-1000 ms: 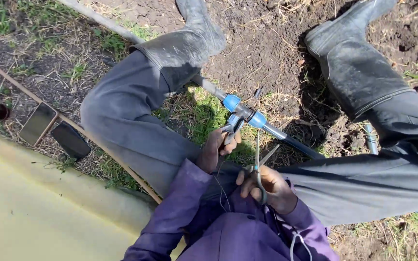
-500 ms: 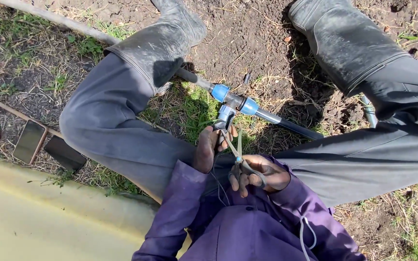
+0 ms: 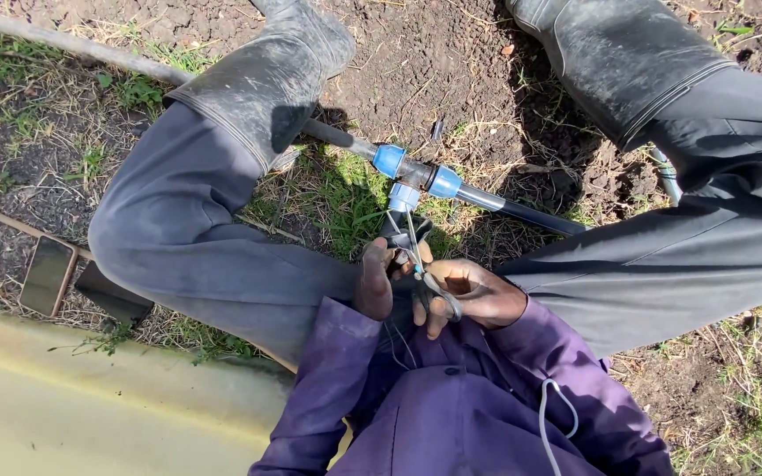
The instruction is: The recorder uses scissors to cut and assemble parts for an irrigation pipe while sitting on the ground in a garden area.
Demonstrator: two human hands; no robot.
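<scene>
The right hand (image 3: 474,295) is pinching a thin wire (image 3: 414,251), its grip pressed together on the strand, while the left hand (image 3: 377,280) is curling shut around a dark hose end (image 3: 401,231) (partly hidden). Just beyond, the blue plastic tee fitting (image 3: 412,176) is joining a smooth black pipe (image 3: 522,211) lying across crumbly soil and grass.

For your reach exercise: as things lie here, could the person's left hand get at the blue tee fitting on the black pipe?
Probably yes. The left hand sits just below the blue tee fitting, gripping the dark piece under its downward branch. Only grass lies between them; the legs flank the gap rather than block it.
</scene>
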